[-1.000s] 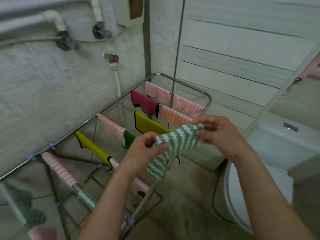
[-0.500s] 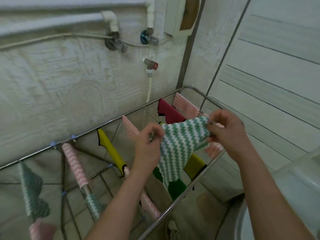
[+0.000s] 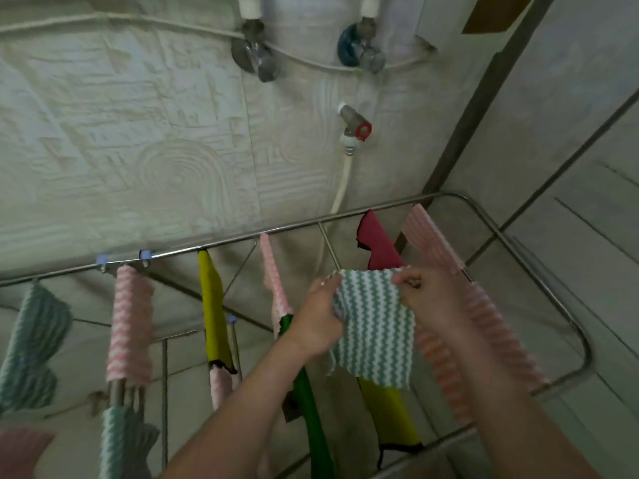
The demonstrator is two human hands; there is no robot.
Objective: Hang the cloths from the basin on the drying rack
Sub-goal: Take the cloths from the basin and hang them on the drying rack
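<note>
My left hand [image 3: 321,316] pinches the upper left corner of the green-and-white zigzag cloth [image 3: 375,326], thumb and fingers curled onto its edge. My right hand [image 3: 428,295] pinches the upper right corner the same way. The cloth is spread flat between them and its lower edge hangs loose. I hold it over the right part of the drying rack [image 3: 224,242]; I cannot tell whether it touches a bar.

Just behind its top edge hangs a dark red cloth [image 3: 377,243], and below its bottom edge a yellow cloth [image 3: 390,413] shows. A green cloth [image 3: 311,409] hangs under my left forearm. Beside my right forearm a salmon striped cloth [image 3: 484,340] is draped along a bar, with a pink striped cloth [image 3: 432,236] beyond it near the rack's far corner.

To the left hang a narrow pink cloth [image 3: 273,281], a second yellow cloth [image 3: 212,305], a pink zigzag cloth [image 3: 131,316] and, at the edge, a teal zigzag cloth [image 3: 31,340]. On the textured wall [image 3: 138,133] behind the rack sits a tap with a red handle [image 3: 356,127], and a white hose [image 3: 342,184] runs down from it.
</note>
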